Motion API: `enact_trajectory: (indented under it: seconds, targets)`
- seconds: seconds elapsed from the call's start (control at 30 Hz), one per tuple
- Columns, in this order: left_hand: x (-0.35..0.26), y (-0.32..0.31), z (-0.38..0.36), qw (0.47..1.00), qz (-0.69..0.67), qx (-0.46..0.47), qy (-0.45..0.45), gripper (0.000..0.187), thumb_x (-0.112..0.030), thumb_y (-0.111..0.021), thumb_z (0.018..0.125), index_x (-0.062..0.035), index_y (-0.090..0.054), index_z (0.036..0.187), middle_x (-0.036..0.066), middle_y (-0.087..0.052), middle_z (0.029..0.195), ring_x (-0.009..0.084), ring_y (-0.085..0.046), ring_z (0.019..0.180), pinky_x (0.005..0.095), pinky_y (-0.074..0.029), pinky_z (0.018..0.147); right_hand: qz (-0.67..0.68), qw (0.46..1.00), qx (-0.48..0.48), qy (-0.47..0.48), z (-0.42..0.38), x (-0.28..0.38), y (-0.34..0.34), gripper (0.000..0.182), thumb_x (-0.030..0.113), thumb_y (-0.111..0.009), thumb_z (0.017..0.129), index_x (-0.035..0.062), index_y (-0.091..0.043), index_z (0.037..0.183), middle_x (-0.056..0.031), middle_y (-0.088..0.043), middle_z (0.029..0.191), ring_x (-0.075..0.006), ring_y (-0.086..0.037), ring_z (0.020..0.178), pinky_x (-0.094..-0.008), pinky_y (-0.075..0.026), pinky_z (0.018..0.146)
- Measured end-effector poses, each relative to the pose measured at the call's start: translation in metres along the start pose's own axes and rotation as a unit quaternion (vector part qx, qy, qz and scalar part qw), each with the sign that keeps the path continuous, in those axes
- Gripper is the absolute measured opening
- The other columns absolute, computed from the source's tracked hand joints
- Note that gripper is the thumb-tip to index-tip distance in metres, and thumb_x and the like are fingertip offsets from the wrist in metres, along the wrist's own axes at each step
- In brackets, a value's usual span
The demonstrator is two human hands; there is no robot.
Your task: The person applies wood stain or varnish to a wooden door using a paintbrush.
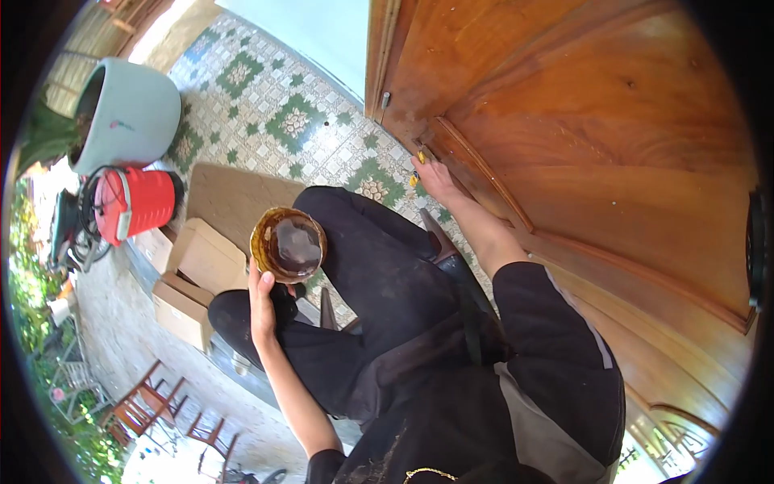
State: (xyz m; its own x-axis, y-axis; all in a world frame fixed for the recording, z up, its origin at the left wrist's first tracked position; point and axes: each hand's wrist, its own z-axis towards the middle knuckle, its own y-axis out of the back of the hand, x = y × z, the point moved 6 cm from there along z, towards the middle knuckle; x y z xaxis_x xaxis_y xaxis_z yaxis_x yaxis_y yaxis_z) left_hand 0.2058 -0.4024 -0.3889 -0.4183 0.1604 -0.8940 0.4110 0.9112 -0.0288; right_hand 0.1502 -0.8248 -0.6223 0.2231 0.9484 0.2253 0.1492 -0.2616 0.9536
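Observation:
My left hand [262, 298] is wrapped round the side of a bowl [258, 239], holding it above my bent knees. The bowl is stained yellow-brown, and a dark, shiny brown liquid [295, 245] lies in it. Out to the right, my right hand [436, 179] grips a small yellow-handled tool [415, 178] close to the bottom edge of a varnished wooden door [564, 121]. The working end of this tool is too small to make out.
An opened cardboard box [184, 315] stands beside my left knee, near a brown mat [242, 194]. A red cooler jug [145, 203] and a pale round planter [137, 105] stand farther left. Patterned tiles [294, 121] cover the floor. Wooden chairs [149, 407] are at lower left.

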Motion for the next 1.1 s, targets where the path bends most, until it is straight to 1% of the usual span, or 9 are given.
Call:
enact_trajectory:
  seconds: [0.13,0.3,0.4,0.43,0.73,0.83,0.9,1.03,1.1]
  targets:
    - [-0.001,-0.001,0.003,1.000,-0.010,0.008,-0.005,0.072,-0.051,-0.061,0.091,-0.0004,-0.044,0.140,0.009,-0.062,0.099,0.0161,-0.060,0.071,0.0274,-0.050,0.064,0.022,0.999,-0.017,-0.018,-0.004,0.008,0.024,0.039,-0.004,-0.055,0.085,0.0083,-0.055,0.122,-0.0226,-0.068,0.095,-0.0409,-0.068,0.096,-0.0519,-0.054,0.076]
    - [-0.007,-0.002,0.005,1.000,0.004,0.009,-0.018,0.069,-0.051,-0.060,0.091,0.0003,-0.047,0.134,0.010,-0.063,0.095,0.0165,-0.060,0.070,0.0279,-0.049,0.065,0.059,0.985,-0.162,-0.012,-0.016,0.030,0.092,0.039,-0.004,-0.062,0.079,0.0071,-0.055,0.116,-0.0190,-0.067,0.093,-0.0374,-0.069,0.092,-0.0504,-0.054,0.070]
    - [-0.006,-0.002,0.005,1.000,0.007,0.006,-0.023,0.063,-0.052,-0.058,0.093,-0.0004,-0.050,0.129,0.010,-0.063,0.091,0.0167,-0.060,0.070,0.0286,-0.049,0.066,0.056,0.982,-0.179,-0.034,-0.034,0.036,0.122,0.041,-0.004,-0.063,0.077,0.0075,-0.056,0.116,-0.0176,-0.066,0.091,-0.0357,-0.069,0.091,-0.0489,-0.055,0.068]
    - [-0.006,-0.002,0.003,1.000,0.009,0.007,-0.025,0.058,-0.053,-0.055,0.095,-0.0013,-0.053,0.123,0.010,-0.064,0.088,0.0167,-0.060,0.070,0.0292,-0.049,0.068,0.057,0.982,-0.179,-0.031,-0.036,0.036,0.124,0.041,-0.004,-0.063,0.077,0.0075,-0.056,0.116,-0.0176,-0.066,0.091,-0.0357,-0.069,0.091,-0.0489,-0.055,0.068]
    - [-0.010,-0.005,0.002,0.998,0.028,0.000,-0.048,0.057,-0.053,-0.053,0.097,-0.0005,-0.054,0.120,0.010,-0.063,0.086,0.0163,-0.059,0.069,0.0293,-0.049,0.067,0.030,0.988,-0.151,-0.031,-0.024,0.023,0.070,0.038,-0.003,-0.061,0.081,0.0079,-0.057,0.117,-0.0169,-0.068,0.088,-0.0363,-0.071,0.084,-0.0474,-0.056,0.067]
    - [-0.013,-0.006,0.002,0.998,0.032,-0.001,-0.053,0.058,-0.053,-0.053,0.097,-0.0002,-0.054,0.121,0.010,-0.063,0.086,0.0162,-0.059,0.068,0.0289,-0.049,0.067,0.010,0.995,-0.104,-0.009,-0.016,0.008,0.038,0.038,-0.002,-0.061,0.082,0.0076,-0.058,0.119,-0.0184,-0.069,0.090,-0.0369,-0.071,0.085,-0.0473,-0.056,0.069]
    - [-0.013,-0.006,0.003,0.998,0.034,0.000,-0.054,0.058,-0.053,-0.053,0.097,0.0000,-0.053,0.121,0.010,-0.063,0.086,0.0162,-0.059,0.068,0.0289,-0.049,0.066,0.001,0.998,0.019,-0.054,-0.015,-0.002,0.020,0.038,0.000,-0.062,0.081,0.0075,-0.058,0.119,-0.0189,-0.070,0.091,-0.0365,-0.071,0.089,-0.0474,-0.056,0.071]
    - [-0.014,-0.007,0.002,0.998,0.037,0.012,-0.048,0.060,-0.053,-0.054,0.096,-0.0003,-0.051,0.125,0.008,-0.062,0.085,0.0156,-0.058,0.067,0.0286,-0.049,0.065,0.015,0.998,-0.029,-0.045,-0.033,0.006,0.048,0.040,0.002,-0.063,0.080,0.0071,-0.059,0.119,-0.0180,-0.070,0.094,-0.0363,-0.070,0.091,-0.0475,-0.056,0.072]
    - [-0.015,-0.008,0.003,0.998,0.030,0.013,-0.049,0.061,-0.053,-0.055,0.096,-0.0005,-0.051,0.127,0.008,-0.062,0.085,0.0153,-0.058,0.067,0.0283,-0.049,0.065,0.018,0.993,-0.100,-0.058,-0.057,0.014,0.086,0.045,-0.003,-0.064,0.076,0.0064,-0.059,0.120,-0.0175,-0.068,0.094,-0.0370,-0.069,0.094,-0.0495,-0.054,0.074]
